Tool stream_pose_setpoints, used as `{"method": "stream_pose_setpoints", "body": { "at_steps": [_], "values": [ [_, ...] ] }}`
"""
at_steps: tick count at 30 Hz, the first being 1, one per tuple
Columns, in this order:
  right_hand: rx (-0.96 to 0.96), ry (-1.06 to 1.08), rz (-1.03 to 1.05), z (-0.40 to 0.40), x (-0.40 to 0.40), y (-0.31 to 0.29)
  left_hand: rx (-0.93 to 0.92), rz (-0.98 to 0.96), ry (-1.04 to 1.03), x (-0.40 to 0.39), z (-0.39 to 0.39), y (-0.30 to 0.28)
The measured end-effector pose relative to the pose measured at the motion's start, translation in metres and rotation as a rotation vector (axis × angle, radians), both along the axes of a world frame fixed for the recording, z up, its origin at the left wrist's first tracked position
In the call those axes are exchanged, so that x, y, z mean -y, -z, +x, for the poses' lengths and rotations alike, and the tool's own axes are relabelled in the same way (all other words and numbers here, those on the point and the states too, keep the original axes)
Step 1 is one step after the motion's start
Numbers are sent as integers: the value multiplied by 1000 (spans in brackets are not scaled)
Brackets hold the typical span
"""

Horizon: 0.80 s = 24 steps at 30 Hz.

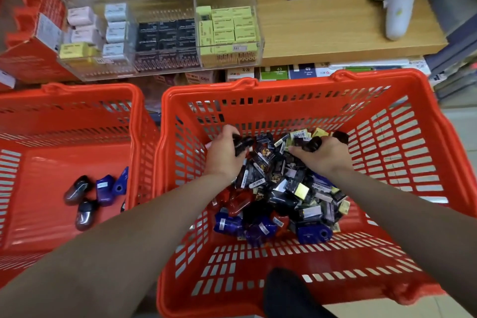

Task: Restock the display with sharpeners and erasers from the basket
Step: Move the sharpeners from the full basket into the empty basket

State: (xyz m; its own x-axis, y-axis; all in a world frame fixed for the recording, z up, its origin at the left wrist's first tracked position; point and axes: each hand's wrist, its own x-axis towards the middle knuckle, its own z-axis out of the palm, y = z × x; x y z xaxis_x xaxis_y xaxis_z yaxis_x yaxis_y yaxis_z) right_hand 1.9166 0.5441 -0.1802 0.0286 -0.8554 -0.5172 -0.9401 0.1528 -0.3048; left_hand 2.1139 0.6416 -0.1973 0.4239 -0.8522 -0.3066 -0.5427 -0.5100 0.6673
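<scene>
A person leans over a large red basket (402, 152), both bare arms reaching into it. A heap of small wrapped erasers (278, 178) and blue and red sharpeners (258, 227) covers the middle of the basket floor, spilling toward its near wall. The left hand (222, 155) sits at the far left edge of the heap, fingers curled around a dark item (242, 143). The right hand (322, 155) sits at the far right edge, fingers curled around another dark item (312, 143).

A second red basket (64, 116) stands just beside the first, on its left, with a few dark and blue sharpeners (103, 191) near its right wall. Beyond both baskets, a clear acrylic display (259, 41) on a wooden shelf (322, 20) holds stacked erasers in green, black, pink and pale blue.
</scene>
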Motion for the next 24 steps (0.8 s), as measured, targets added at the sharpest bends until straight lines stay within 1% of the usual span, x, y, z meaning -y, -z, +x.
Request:
{"method": "stream_pose_setpoints", "body": {
  "at_steps": [3, 5, 8, 12, 14, 15, 17, 19, 21, 24],
  "values": [
    [-72, -23, 21, 11, -2, 6, 193, 88, 308, 4, 7, 8],
    [-73, -12, 37, 9, -3, 11, 314, 129, 441, 8, 11, 15],
    [22, 13, 19, 0, -5, 17, 446, 157, 539, 11, 16, 25],
    [213, 66, 20, -14, -9, 13, 690, 162, 694, 13, 16, 30],
    [275, 83, 9, -21, -12, 9, 733, 161, 713, 12, 15, 31],
    [297, 90, 9, -23, -13, 7, 719, 160, 699, 12, 15, 32],
    [334, 92, 32, -27, -16, 2, 611, 148, 612, 11, 16, 33],
    [389, 123, 83, -30, -19, -5, 389, 131, 420, 15, 14, 23],
    [488, 200, 171, -29, -23, -17, 70, 180, 222, 17, 10, 3],
    [632, 302, 266, -21, -28, -48, -427, 249, 60, 13, 2, -36]
  ]
}}
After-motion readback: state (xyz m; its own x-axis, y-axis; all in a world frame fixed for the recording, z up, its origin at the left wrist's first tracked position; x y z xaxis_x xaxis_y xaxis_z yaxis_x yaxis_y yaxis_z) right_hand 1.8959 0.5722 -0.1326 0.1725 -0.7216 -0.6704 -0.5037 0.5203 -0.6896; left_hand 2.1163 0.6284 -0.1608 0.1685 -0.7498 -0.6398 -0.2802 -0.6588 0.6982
